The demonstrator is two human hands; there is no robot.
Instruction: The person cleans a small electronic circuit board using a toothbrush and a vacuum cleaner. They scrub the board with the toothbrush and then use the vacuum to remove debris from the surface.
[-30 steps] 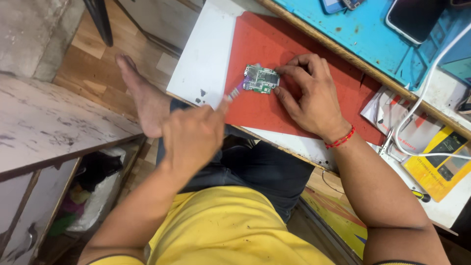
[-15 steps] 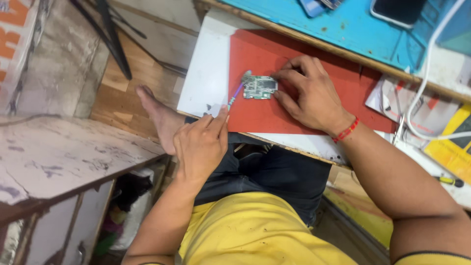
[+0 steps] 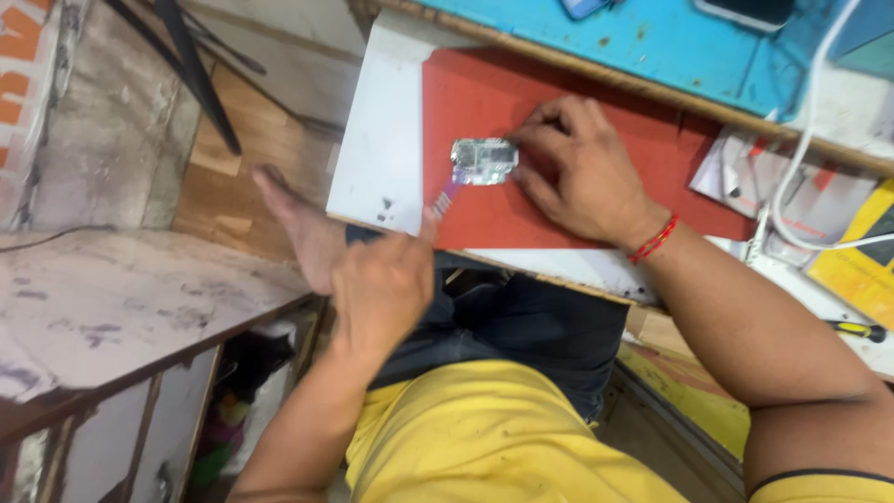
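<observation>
A small green circuit board lies on a red mat. My right hand, with a red thread on its wrist, presses its fingertips on the board's right edge and holds it down. My left hand is at the near edge of the white tabletop. It grips a thin purple-handled tool whose tip touches the board's lower left corner.
A blue surface with a phone runs along the back. At the right are a white cable, papers, a yellow object and a screwdriver. My bare foot rests on the wooden floor; a grey shelf stands left.
My left hand has slid back a little toward the table's near edge, with the tool tip still at the board. My right hand stays on the board. The view has shifted slightly.
</observation>
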